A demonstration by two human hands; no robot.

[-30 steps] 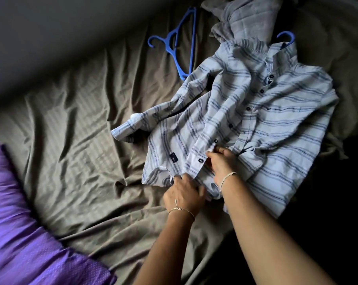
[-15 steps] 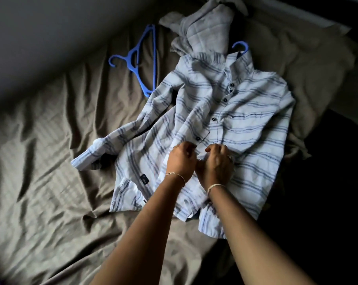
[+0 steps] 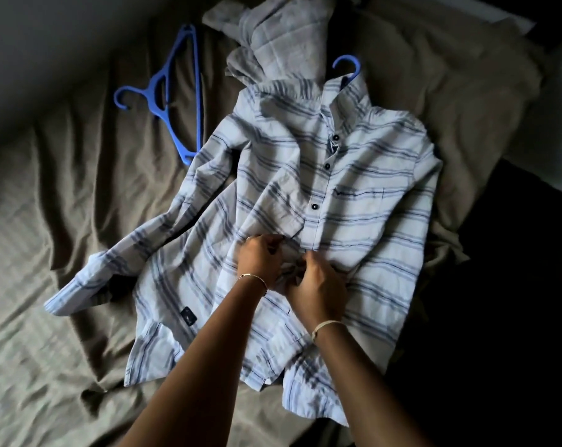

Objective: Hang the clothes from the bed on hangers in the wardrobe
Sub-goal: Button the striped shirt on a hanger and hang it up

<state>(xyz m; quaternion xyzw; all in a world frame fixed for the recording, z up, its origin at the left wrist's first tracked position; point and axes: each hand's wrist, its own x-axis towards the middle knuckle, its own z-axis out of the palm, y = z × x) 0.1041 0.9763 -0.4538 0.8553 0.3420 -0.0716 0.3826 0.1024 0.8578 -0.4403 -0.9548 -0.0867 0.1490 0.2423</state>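
Observation:
A pale blue striped shirt (image 3: 369, 201) lies front-up on the bed, its left sleeve stretched out toward the lower left. A blue hanger hook (image 3: 347, 61) sticks out of its collar. My left hand (image 3: 260, 261) and my right hand (image 3: 315, 288) sit close together at the button placket, about halfway down the shirt. Both pinch the fabric edges there. Three dark buttons above my hands look fastened. A second blue hanger (image 3: 173, 101) lies loose on the sheet to the upper left of the shirt.
A grey garment (image 3: 282, 37) is bunched above the shirt's collar. The bed carries a wrinkled brown sheet (image 3: 57, 253). A pillow in the same brown (image 3: 460, 79) sits at the upper right. Beyond the bed's right edge the floor is dark.
Both hands have moved up the placket from the hem to the middle of the shirt. The view has shifted, so the purple bedding at the lower left is out of sight.

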